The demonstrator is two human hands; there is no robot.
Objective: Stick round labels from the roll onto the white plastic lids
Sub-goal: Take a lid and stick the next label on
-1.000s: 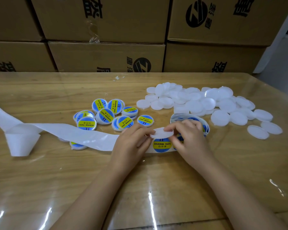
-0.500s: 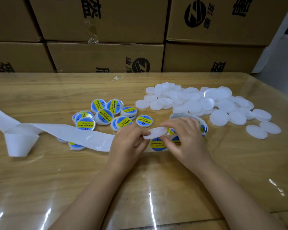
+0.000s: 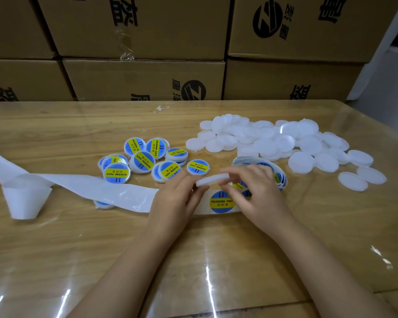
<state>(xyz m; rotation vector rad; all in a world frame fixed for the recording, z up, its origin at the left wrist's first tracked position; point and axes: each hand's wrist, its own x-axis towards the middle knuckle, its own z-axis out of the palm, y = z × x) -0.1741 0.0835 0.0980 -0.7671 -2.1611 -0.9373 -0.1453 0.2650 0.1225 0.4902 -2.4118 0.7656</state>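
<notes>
Both hands hold one white plastic lid [image 3: 210, 179] edge-on just above the table. My left hand [image 3: 177, 198] pinches its left end and my right hand [image 3: 255, 191] grips its right end. Under them lies the backing strip with a round blue and yellow label [image 3: 221, 203] on it. The label roll [image 3: 278, 173] sits behind my right hand, mostly hidden. A heap of blank white lids [image 3: 274, 143] lies at the back right. Several labelled lids [image 3: 143, 160] lie at the back left.
The used white backing strip [image 3: 78, 187] trails left across the wooden table [image 3: 101, 249] and folds over near the left edge. Stacked cardboard boxes [image 3: 147, 76] stand along the far side of the table.
The lid has tilted and shifted a little to the left between my hands, and my right hand has slid left over the roll. More of the label on the strip shows.
</notes>
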